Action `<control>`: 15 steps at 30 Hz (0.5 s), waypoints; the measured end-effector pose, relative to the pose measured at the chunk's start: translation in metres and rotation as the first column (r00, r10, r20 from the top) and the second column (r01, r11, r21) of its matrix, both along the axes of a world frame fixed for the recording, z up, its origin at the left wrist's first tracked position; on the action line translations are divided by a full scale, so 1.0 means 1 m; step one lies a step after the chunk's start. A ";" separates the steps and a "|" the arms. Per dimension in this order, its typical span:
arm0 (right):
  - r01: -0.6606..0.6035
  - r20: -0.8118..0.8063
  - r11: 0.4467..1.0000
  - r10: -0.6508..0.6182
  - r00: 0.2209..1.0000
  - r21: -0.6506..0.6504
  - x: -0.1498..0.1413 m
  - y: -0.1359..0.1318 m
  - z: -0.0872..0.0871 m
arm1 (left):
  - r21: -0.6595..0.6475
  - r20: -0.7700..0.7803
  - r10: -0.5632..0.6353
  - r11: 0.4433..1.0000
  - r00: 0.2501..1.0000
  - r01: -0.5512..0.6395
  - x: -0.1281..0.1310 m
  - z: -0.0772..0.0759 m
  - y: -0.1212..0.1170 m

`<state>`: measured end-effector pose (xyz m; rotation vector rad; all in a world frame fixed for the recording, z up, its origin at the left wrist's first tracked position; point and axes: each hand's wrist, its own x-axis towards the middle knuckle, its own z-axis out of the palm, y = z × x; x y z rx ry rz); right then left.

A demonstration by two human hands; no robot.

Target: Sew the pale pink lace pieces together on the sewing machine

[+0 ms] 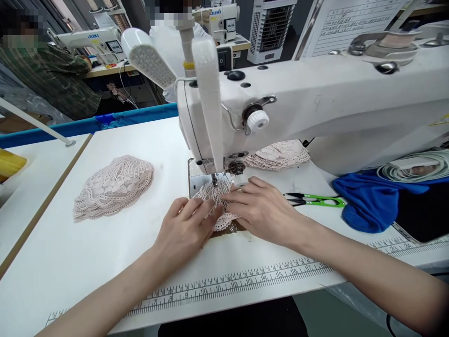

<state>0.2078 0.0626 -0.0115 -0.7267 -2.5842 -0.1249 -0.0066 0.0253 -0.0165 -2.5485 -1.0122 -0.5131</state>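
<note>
Pale pink scalloped lace (224, 222) lies under the open left hand (184, 227) and right hand (268, 210), fingers pressing. Uneven pressure could pucker it beneath the narrow metal presser foot (214, 180).

The person's left hand (187, 224) and right hand (264, 210) press a lace piece (221, 201) under the sewing machine's needle. Toward the counter's (115, 252) left edge lies a lace stack (114, 187); green snips (317, 200) lie between the right hand and a blue cloth (368, 201).
</note>
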 end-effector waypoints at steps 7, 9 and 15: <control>0.006 0.003 1.000 -0.006 1.000 -0.020 -0.002 -0.002 -0.002 | -0.080 0.013 -0.002 0.997 1.000 0.003 -0.002 -0.005 -0.003; 0.007 0.009 1.000 -0.007 1.000 -0.017 -0.002 -0.002 -0.001 | -0.081 0.027 -0.006 0.997 1.000 0.008 -0.003 -0.005 -0.002; 0.019 0.014 1.000 -0.019 1.000 0.001 -0.002 0.000 -0.002 | -0.101 0.048 -0.004 0.995 0.999 0.009 -0.004 -0.007 0.002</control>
